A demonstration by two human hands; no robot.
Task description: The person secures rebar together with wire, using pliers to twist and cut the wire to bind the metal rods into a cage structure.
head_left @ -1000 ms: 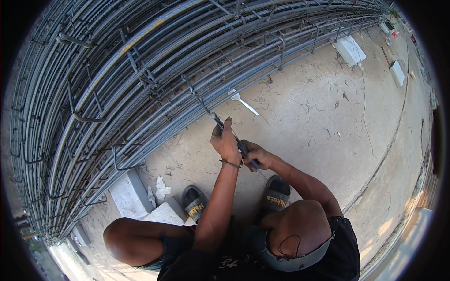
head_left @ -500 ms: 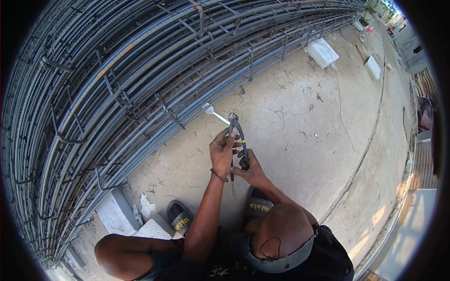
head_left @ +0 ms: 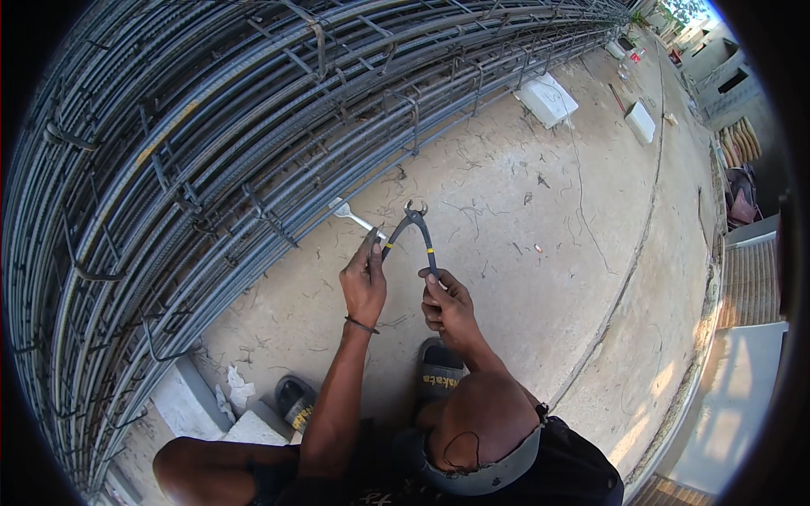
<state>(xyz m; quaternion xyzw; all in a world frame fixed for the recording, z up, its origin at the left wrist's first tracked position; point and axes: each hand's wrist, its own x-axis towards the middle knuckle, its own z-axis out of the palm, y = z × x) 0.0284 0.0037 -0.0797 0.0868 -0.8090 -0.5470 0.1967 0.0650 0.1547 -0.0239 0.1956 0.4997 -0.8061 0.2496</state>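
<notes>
I hold black end-cutting pincers (head_left: 413, 219) with a yellow band on each handle, their jaws upward and parted. My left hand (head_left: 364, 282) has the left handle between thumb and fingers. The right handle is gripped by my right hand (head_left: 450, 308), fingers curled around its lower part. Both handles are spread wide. Behind my left fingers, a pale flat-ended utensil (head_left: 359, 221) lies on the concrete floor; its far end is partly hidden by that hand. Bits of cut tie wire (head_left: 472, 211) are scattered around on the floor.
A large stack of rebar cages (head_left: 253, 143) fills the left and far side, with bars and stirrups jutting out. White blocks (head_left: 548, 99) sit on the floor beyond, others (head_left: 190, 396) near my left foot. A long crack (head_left: 629, 291) runs along the right.
My hands have moved apart, spreading the pincers' handles and opening the jaws. My right hand has shifted its hold along the right handle. The whole view has shifted slightly.
</notes>
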